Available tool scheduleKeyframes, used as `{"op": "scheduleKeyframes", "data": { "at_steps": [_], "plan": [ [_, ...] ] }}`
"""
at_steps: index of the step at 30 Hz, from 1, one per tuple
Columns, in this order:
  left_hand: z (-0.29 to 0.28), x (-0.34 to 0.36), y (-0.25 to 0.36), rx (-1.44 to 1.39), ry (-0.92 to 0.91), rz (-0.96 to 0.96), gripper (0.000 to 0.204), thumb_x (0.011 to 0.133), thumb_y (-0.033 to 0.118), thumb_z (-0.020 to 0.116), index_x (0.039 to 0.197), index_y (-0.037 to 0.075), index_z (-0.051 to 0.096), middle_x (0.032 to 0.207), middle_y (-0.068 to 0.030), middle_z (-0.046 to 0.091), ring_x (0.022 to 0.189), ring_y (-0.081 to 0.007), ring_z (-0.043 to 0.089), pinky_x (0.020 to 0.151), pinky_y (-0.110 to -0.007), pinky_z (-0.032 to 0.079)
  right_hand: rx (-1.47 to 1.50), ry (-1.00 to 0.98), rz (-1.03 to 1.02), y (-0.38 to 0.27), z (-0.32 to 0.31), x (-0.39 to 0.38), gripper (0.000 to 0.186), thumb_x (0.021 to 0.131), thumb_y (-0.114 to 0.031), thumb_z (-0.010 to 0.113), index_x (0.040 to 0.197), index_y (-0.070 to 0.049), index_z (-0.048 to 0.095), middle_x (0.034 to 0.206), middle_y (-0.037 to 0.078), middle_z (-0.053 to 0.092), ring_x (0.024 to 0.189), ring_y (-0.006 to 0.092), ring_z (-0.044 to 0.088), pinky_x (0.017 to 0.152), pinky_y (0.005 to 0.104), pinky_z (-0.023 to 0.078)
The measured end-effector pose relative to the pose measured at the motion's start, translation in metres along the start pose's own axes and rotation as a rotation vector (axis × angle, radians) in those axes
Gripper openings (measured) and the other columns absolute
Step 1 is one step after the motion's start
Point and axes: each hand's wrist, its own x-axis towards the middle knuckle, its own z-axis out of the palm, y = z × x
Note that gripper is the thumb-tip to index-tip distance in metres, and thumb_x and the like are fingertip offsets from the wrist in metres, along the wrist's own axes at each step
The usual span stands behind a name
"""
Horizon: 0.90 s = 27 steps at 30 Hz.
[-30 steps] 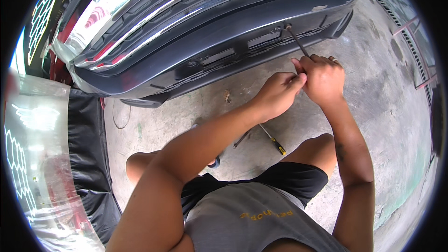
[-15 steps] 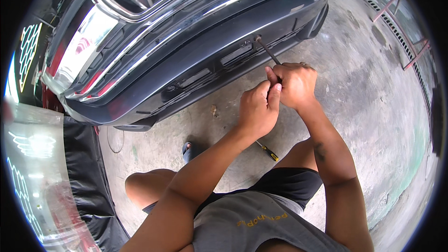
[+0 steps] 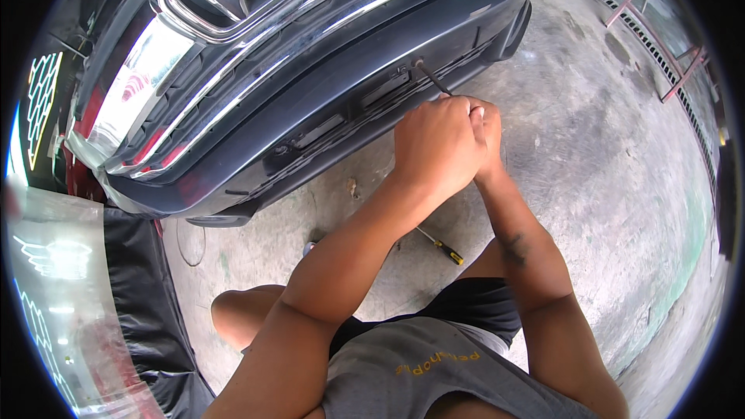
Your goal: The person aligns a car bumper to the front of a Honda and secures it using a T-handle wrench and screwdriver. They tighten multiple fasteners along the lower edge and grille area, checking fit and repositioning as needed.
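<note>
The screwdriver [image 3: 431, 79] in hand shows only its thin dark shaft, running up and to the left from the fists to a fastener on the recessed plate mount of the dark bumper [image 3: 326, 101]. Its handle is buried in the two hands. The left hand [image 3: 434, 143] lies on top, its grip wrapped shut around the tool; the right hand [image 3: 487, 128] sits just behind and under it, mostly covered, fingers curled onto the same handle as far as I can see.

My worry is the angle: the shaft meets the fastener on a slant, so with both hands pushing, the tip could cam out, chew the screw head and skid across the paint. That glossy, smooth panel would show a scratch at once. The person also looks to be crouching with arms stretched well out, so a sudden slip could throw knuckles against the bumper's hard lower lip.

Above, the bright chrome grille bars [image 3: 233, 39] curve in mirror-like bands. Below lies rough, stained grey concrete floor [image 3: 590, 155], and on it a second screwdriver [image 3: 441, 245] with a yellow-and-black handle, near the knee. At the left sit a crinkled black plastic sheet [image 3: 140, 279] and a clear, reflective curved panel [image 3: 46, 279].
</note>
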Motion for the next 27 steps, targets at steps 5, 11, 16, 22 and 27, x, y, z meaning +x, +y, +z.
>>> {"op": "scheduleKeyframes", "data": {
  "at_steps": [5,11,16,22,27],
  "plan": [
    [-0.016,0.013,0.017,0.13,-0.096,0.068,0.032,0.101,0.03,0.066,0.091,0.001,0.074,0.088,-0.0215,0.076,0.085,-0.0429,0.074,0.078,-0.053,0.057,0.363,0.053,0.078,0.029,0.001,-0.001,0.046,0.105,-0.04,0.059,0.086,0.001,0.068,0.071,0.012,0.068,0.065,0.0163,0.062,0.062,0.0385,0.05],
    [-0.002,-0.01,-0.015,0.108,0.301,0.332,0.019,0.097,0.022,0.076,0.1,0.003,0.073,0.113,-0.0128,0.074,0.103,-0.0356,0.069,0.084,-0.048,0.057,-0.259,-0.115,-0.168,-0.016,-0.01,-0.001,0.035,0.097,-0.033,0.061,0.101,0.0,0.073,0.089,0.017,0.077,0.081,0.0344,0.075,0.072,0.0439,0.056],
    [0.021,-0.004,-0.04,-0.235,0.407,0.451,0.025,0.095,0.01,0.078,0.119,0.006,0.08,0.125,-0.0114,0.074,0.112,-0.03,0.069,0.095,-0.041,0.058,-0.237,-0.128,-0.196,-0.016,-0.018,0.015,0.034,0.088,-0.028,0.062,0.104,-0.001,0.075,0.097,0.023,0.076,0.094,0.0425,0.075,0.08,0.0472,0.057],
    [0.022,0.012,-0.05,-0.69,0.058,0.267,0.024,0.103,0.012,0.073,0.12,-0.003,0.079,0.12,-0.0158,0.079,0.113,-0.0255,0.072,0.102,-0.038,0.056,-0.098,-0.12,0.107,-0.007,-0.006,0.013,0.032,0.086,-0.026,0.061,0.095,0.002,0.073,0.084,0.023,0.072,0.078,0.0383,0.07,0.076,0.0451,0.055],
    [0.0,0.024,-0.029,-0.651,-0.108,0.147,0.023,0.102,0.012,0.074,0.118,-0.003,0.08,0.114,-0.0173,0.08,0.098,-0.018,0.074,0.09,-0.032,0.058,0.261,0.071,0.14,-0.023,0.008,0.004,0.03,0.096,-0.022,0.055,0.087,0.002,0.071,0.081,0.011,0.073,0.073,0.0236,0.066,0.067,0.0411,0.051]
  ]
}}
